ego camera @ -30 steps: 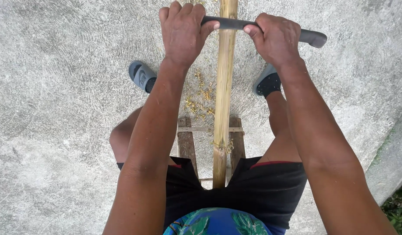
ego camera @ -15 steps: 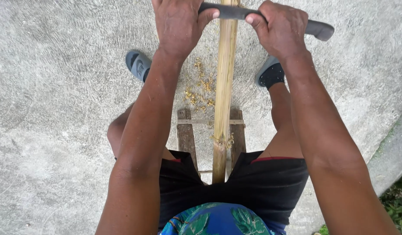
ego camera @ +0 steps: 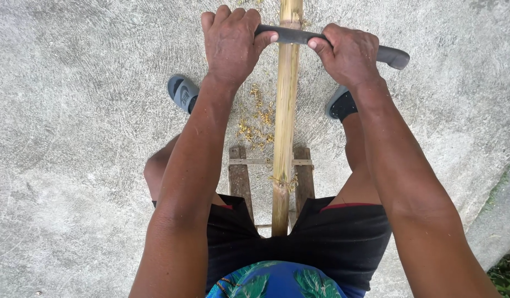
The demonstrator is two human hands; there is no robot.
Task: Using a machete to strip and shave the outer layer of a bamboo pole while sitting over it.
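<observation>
Gripping dark blade across bamboo pole: left hand, right hand, fingers clamped; shavings on concrete.

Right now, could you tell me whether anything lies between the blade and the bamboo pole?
Nothing visible does. The dark blade lies straight across the bamboo pole, gripped on either side by the left hand and right hand.

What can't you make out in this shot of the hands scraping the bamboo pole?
Head view only:
- Bamboo pole: far end cut off by the top edge, near end hidden by the black shorts.
- Blade: both ends covered by the left hand and right hand.
- Wooden bench: mostly hidden under the legs.
</observation>
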